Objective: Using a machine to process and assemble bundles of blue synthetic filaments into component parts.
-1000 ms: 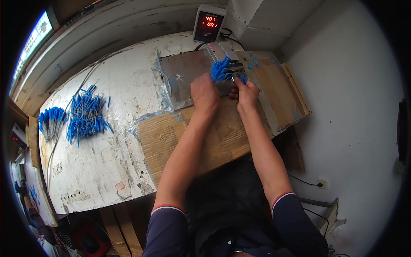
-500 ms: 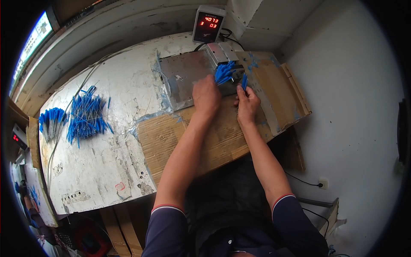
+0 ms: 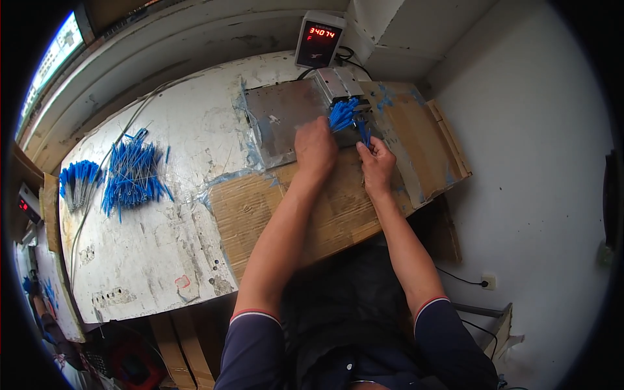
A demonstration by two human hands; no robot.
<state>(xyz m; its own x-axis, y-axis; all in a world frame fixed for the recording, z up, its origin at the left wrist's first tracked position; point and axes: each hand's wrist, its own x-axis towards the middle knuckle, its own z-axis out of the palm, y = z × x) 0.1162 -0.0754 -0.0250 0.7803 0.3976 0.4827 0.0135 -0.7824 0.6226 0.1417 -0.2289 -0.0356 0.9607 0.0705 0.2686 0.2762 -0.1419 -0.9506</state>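
Head view: I am watching the left hand [image 3: 316, 148] gripping a blue wire bundle [image 3: 340, 114] at twelve o'clock, the right hand [image 3: 377, 165] pinching a few blue wires [image 3: 364, 132]. Loose blue wire piles [image 3: 133, 174] are lying at nine o'clock; a red-digit display [image 3: 319, 38] is standing behind.

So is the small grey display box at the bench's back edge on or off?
On: the grey display box shows lit red digits on its dark screen.

Blue wires [image 3: 341, 114], brown cardboard [image 3: 338, 208], grey metal plate [image 3: 283, 117].
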